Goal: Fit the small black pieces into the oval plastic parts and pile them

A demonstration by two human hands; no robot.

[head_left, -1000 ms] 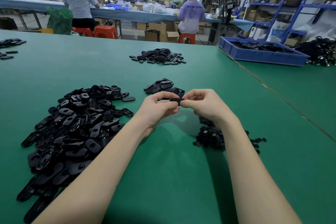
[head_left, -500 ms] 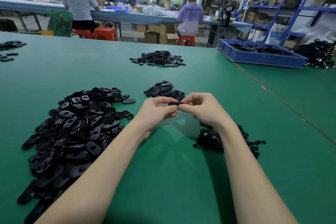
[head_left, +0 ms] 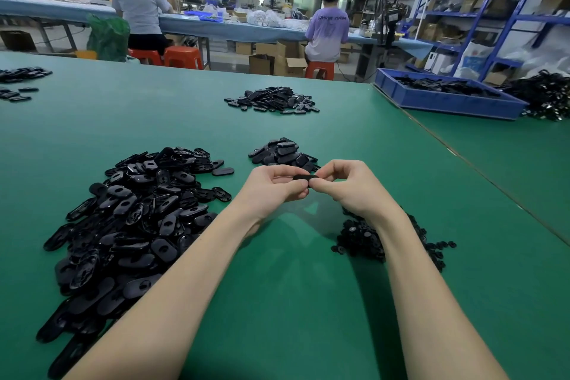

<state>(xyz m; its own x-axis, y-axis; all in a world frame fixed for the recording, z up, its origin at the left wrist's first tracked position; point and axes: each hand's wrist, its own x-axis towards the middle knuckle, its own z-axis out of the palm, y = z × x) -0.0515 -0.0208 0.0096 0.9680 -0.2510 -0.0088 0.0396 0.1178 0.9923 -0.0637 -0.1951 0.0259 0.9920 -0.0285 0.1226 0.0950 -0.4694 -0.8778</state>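
Note:
Both hands meet above the green table and pinch one black oval plastic part between them. My left hand holds its left end, and my right hand holds its right end with curled fingers. A big heap of loose oval parts lies to the left. Just beyond my hands sits a small pile of oval parts. A heap of small black pieces lies under my right wrist, partly hidden by the forearm.
Another pile of black parts lies farther back at the centre, and a few more parts at the far left. A blue tray of parts stands at the back right beside black bundles. People sit at a bench behind.
My hands stay together on the same oval part, with only small finger movements. The view has tipped down slightly.

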